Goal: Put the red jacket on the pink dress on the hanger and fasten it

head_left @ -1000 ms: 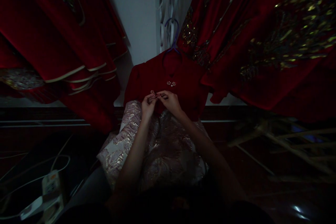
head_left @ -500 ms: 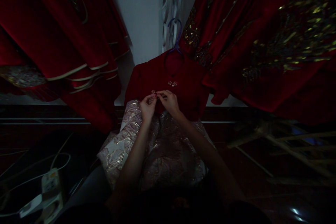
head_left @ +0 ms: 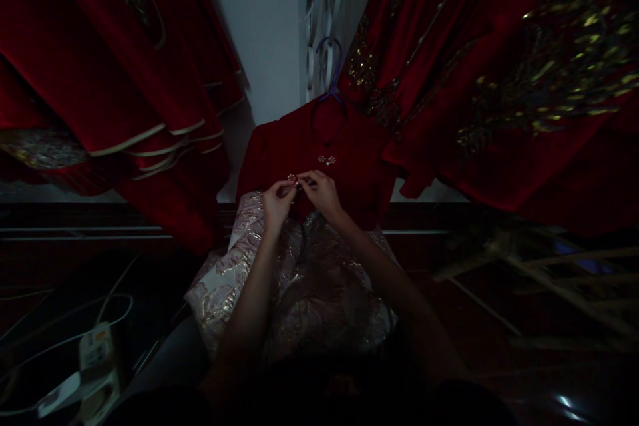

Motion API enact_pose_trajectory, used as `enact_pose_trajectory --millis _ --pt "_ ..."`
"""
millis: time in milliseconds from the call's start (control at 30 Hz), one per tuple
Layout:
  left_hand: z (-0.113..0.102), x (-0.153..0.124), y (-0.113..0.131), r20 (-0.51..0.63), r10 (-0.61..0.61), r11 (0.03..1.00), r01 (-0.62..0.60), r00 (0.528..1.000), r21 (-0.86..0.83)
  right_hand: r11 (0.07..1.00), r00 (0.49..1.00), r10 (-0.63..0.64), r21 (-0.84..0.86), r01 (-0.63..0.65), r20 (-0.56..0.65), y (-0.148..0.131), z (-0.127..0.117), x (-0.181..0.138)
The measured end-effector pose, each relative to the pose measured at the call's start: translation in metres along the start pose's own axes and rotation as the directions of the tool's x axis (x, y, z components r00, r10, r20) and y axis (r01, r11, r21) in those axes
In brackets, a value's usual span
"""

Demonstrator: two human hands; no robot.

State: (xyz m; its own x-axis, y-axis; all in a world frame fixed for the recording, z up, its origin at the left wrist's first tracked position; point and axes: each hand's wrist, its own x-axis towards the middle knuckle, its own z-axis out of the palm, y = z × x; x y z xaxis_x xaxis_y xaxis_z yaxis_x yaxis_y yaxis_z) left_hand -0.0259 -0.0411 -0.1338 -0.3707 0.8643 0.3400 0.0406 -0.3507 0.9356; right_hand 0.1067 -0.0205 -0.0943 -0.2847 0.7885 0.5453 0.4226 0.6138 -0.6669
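Observation:
A small dark red dress (head_left: 349, 173) hangs on a purple hanger (head_left: 329, 73) in front of me. My left hand (head_left: 276, 203) and my right hand (head_left: 323, 194) meet at its front, fingers pinched together on a small pearl clasp (head_left: 293, 179). A second pearl clasp (head_left: 327, 160) sits higher on the dress, near the collar. Below my hands lies a pale pink and gold brocade fabric (head_left: 234, 279), under my forearms.
Long red velvet garments with cream piping (head_left: 150, 126) hang at the left. Red garments with gold embroidery (head_left: 549, 66) hang at the right. A white power strip with cables (head_left: 94, 359) lies on the dark floor at lower left. A light wooden frame (head_left: 549, 273) stands at the right.
Both hands stay pinched at the pearl clasp with only tiny finger shifts. The view has wobbled slightly.

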Motion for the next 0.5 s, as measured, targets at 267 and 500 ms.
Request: enact_pose_trajectory --millis 267,500 --pt "-0.015 -0.015 -0.043 0.026 0.105 0.976 -0.108 0.994 0.190 0.987 0.983 0.149 0.039 -0.153 0.105 0.001 -0.046 -0.046" --pt "-0.025 -0.034 -0.058 0.220 0.208 0.848 -0.288 0.953 0.446 0.974 0.959 0.215 -0.107 -0.197 0.186 0.004 -0.080 -0.060"
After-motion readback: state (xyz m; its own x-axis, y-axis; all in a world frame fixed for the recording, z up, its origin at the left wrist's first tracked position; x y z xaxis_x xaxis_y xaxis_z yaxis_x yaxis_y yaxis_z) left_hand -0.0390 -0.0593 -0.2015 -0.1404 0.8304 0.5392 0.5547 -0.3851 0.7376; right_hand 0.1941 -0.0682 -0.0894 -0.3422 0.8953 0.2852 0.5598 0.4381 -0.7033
